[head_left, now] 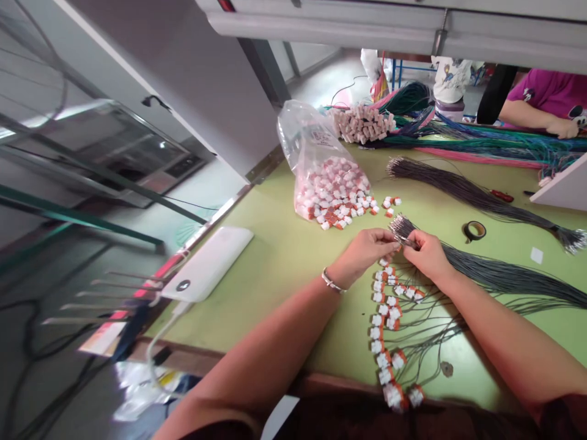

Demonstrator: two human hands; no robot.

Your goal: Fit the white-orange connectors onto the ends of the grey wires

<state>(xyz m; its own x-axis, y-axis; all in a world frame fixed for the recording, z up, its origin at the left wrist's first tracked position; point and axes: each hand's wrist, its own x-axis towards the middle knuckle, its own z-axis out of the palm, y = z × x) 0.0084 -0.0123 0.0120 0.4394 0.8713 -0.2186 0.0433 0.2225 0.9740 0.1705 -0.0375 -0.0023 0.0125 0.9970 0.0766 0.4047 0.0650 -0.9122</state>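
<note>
My left hand point(369, 249) is closed in a pinch at the tips of a bundle of dark grey wires point(495, 269); a speck of orange shows by its fingertips, but what it holds is mostly hidden. Right beside it, my right hand point(427, 255) is closed on grey wire just behind the bundle's metal-tipped ends point(402, 225). Below both hands runs a column of white-and-orange connectors point(376, 333) with grey wires attached. Loose connectors point(389, 205) lie beyond my fingers, beside an open clear plastic bag point(328, 177) full of them.
A second grey wire bundle point(472, 192) and a roll of black tape point(474, 231) lie to the right. On the left edge is a white power bank point(208, 263) with a cable. Coloured wires point(477, 143) cross the back, near another person's hand point(563, 127).
</note>
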